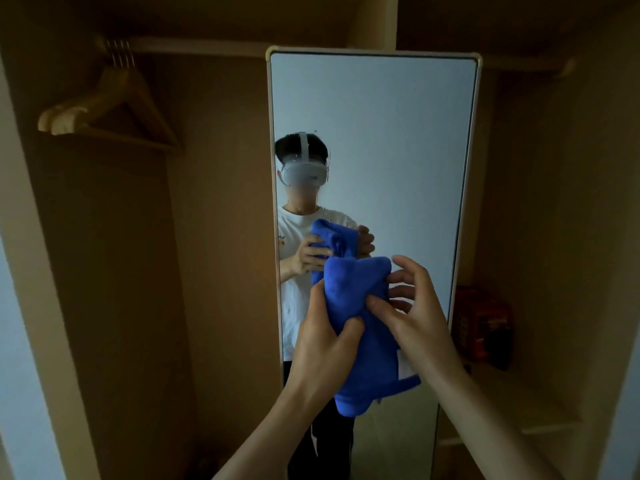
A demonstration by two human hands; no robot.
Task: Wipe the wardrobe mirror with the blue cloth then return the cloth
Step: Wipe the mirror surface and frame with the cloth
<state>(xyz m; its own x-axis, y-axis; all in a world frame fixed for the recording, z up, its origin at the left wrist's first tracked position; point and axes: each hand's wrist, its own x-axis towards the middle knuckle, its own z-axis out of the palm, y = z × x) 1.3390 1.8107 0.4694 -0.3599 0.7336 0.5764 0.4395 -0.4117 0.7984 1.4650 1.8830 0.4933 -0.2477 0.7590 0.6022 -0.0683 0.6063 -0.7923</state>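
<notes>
A tall wardrobe mirror (381, 133) with a pale frame stands upright in the middle of an open wooden wardrobe. In front of its lower half I hold a bunched blue cloth (356, 292). My left hand (325, 344) grips the cloth from the left, thumb curled over its middle. My right hand (412, 306) pinches the cloth's right side with thumb and fingers, the other fingers spread. The cloth's lower end hangs down below both hands. The mirror reflects a person in a white shirt holding the same cloth.
Wooden hangers (104, 109) hang from a rail at the upper left. An orange box (485, 323) sits on a shelf (526, 396) to the right of the mirror. The wardrobe's left bay is open and dark.
</notes>
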